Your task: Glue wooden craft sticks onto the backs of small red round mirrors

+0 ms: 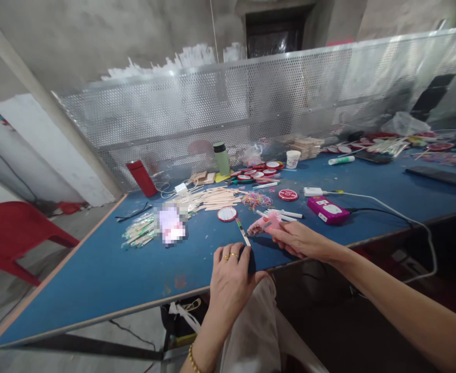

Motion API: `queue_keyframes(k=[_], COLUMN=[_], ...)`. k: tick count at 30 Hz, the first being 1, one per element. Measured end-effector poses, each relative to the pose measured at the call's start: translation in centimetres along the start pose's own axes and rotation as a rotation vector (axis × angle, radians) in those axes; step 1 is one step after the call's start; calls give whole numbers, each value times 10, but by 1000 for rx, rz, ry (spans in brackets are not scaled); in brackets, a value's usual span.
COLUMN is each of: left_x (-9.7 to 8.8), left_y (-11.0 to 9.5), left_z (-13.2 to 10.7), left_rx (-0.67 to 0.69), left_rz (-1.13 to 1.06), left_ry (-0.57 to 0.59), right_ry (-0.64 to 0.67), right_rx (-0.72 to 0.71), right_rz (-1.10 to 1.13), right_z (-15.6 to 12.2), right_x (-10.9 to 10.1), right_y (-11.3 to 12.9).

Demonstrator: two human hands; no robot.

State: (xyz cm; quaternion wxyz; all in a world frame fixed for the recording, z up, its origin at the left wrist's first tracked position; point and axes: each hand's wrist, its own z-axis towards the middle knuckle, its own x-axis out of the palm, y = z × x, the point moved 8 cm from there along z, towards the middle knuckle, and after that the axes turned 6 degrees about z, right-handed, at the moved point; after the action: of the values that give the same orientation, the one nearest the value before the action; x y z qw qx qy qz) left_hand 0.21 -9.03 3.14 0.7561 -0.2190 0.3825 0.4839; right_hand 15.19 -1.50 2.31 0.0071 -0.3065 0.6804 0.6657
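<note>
My left hand rests at the table's front edge, fingers bent and close together, with two gold rings on it. Its fingertips press on the near end of a flat wooden stick with green and dark markings. The stick's far end points to a round white badge with a red rim. To the right, my right hand is closed around a pink object with a speckled, darker end. That end hangs just right of the stick; the object's exact kind is unclear. White glue-stick-like rods lie behind it.
Bare wooden sticks, loose rubber bands, wrapped sticks and a blurred-out phone lie around. A purple box with cables is at right. A red bottle and green bottle stand by the perforated metal screen.
</note>
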Motion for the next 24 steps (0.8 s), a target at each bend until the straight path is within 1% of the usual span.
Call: queue_keyframes(k=[9, 13, 16, 18, 19, 23, 24], left_x=[0, 1, 2, 2, 2, 0, -1], left_y=[0, 1, 1, 2, 3, 2, 2], left_z=[-1, -1, -2, -2, -2, 0, 0], left_rx=[8, 6, 9, 11, 13, 42, 51], left_rz=[-8, 0, 4, 7, 10, 46, 48], left_ry=[7, 0, -8, -14, -21, -56, -68], right_ry=[-11, -3, -68, -167, -227, -480, -509], right_rx=[42, 36, -4, -68, -100, -147, -158], right_rz=[31, 118, 195, 196, 171, -74, -149], right_z=[-3, -4, -7, -10, -12, -11, -7], right_x=[-4, -1, -8, -24, -36, -96, -108], right_y=[-8, -17, -19, -13, -9, 10, 16])
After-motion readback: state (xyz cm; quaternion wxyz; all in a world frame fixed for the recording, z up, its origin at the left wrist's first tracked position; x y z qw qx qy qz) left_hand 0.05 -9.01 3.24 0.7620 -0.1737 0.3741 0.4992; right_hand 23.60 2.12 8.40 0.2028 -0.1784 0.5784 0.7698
